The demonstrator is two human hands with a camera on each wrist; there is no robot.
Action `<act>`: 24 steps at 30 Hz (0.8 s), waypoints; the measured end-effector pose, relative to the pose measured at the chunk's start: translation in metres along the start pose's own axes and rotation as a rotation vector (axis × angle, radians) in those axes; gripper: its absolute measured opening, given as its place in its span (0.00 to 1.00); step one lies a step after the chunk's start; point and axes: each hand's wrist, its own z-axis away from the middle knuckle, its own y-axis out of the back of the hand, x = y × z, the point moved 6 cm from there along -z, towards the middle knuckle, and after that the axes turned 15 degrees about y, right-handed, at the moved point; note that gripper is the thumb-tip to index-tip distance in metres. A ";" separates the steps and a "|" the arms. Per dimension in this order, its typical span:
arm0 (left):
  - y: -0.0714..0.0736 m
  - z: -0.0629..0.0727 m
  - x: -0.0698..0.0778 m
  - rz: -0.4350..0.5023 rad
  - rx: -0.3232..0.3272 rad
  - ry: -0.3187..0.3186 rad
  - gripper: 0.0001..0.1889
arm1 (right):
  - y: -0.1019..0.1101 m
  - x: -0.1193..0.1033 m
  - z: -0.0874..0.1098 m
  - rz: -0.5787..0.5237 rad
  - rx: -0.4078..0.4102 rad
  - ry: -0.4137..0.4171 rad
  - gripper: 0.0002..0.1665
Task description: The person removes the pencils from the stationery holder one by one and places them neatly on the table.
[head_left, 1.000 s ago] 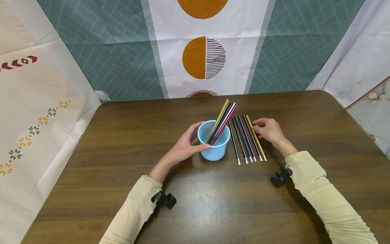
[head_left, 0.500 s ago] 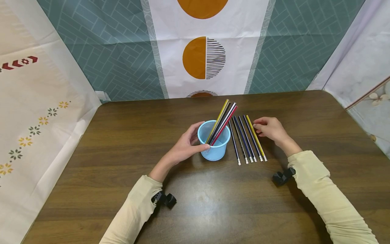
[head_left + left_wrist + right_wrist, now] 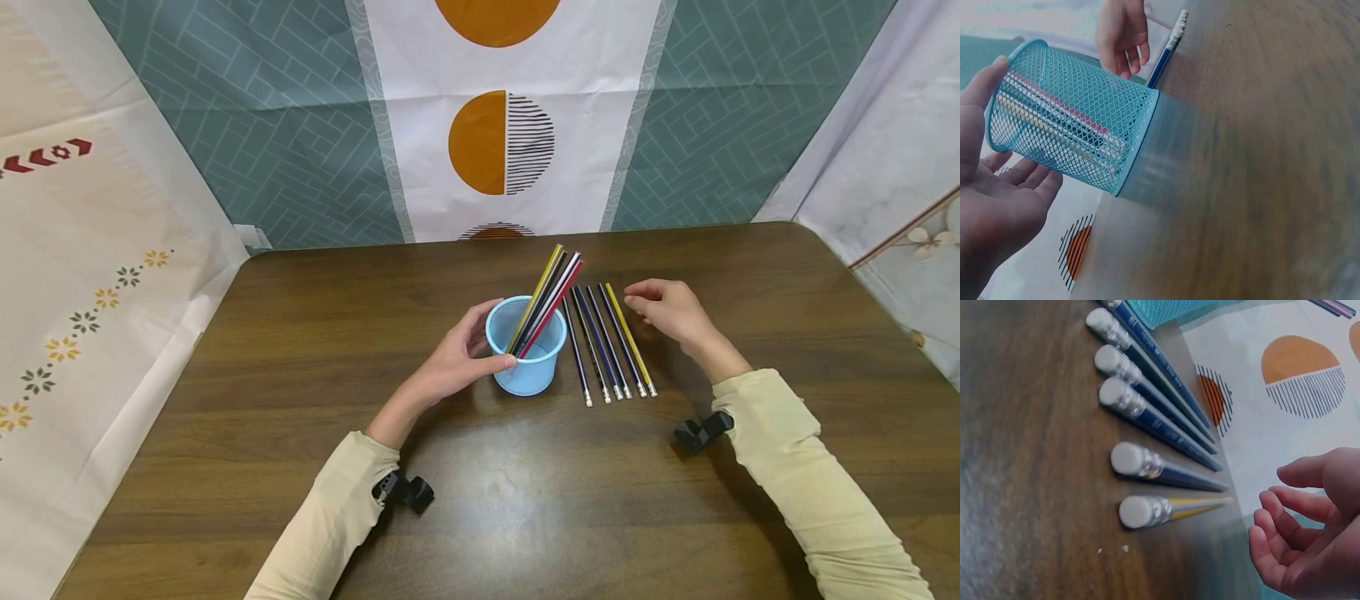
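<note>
My left hand (image 3: 453, 365) holds a light blue mesh pencil cup (image 3: 527, 380) from its left side, thumb at the rim and fingers round the far side. Several pencils (image 3: 553, 293), yellow, dark, white and red among them, lean to the right inside the cup. My right hand (image 3: 670, 312) hovers with loosely bent fingers just right of a yellow pencil (image 3: 632, 340), holding nothing. That pencil ends a row of dark blue and black pencils (image 3: 1169, 436) lying side by side on the table, white erasers toward the person. In the left wrist view, the pencils show through the mesh (image 3: 1079, 112).
The brown wooden table (image 3: 487, 492) has its back edge against a hanging patterned cloth (image 3: 300, 125). Light cloths hang at the left and right. Tiny white crumbs (image 3: 1125, 549) lie near the yellow pencil. Each wrist wears a small black camera (image 3: 405, 490).
My right hand has drawn away from the yellow pencil, up and slightly right, leaving it at the end of the row. The left hand and the pencil cup have stayed put.
</note>
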 end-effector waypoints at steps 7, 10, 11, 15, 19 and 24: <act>0.000 0.000 -0.001 0.002 0.000 0.006 0.40 | -0.001 -0.009 0.000 -0.015 -0.022 0.027 0.21; 0.000 -0.001 -0.002 0.001 0.001 0.009 0.40 | -0.002 -0.015 0.000 -0.025 -0.010 0.049 0.22; 0.000 -0.001 -0.002 0.000 0.002 0.008 0.40 | -0.002 -0.017 0.000 -0.030 -0.005 0.056 0.22; 0.001 -0.001 -0.002 -0.008 0.004 0.007 0.40 | -0.003 -0.023 0.001 -0.063 0.000 0.073 0.22; 0.001 -0.001 -0.002 -0.013 0.005 0.008 0.40 | -0.004 -0.030 0.002 -0.100 0.000 0.103 0.23; 0.001 -0.001 -0.002 -0.016 0.006 0.011 0.40 | -0.005 -0.037 0.002 -0.157 0.020 0.152 0.23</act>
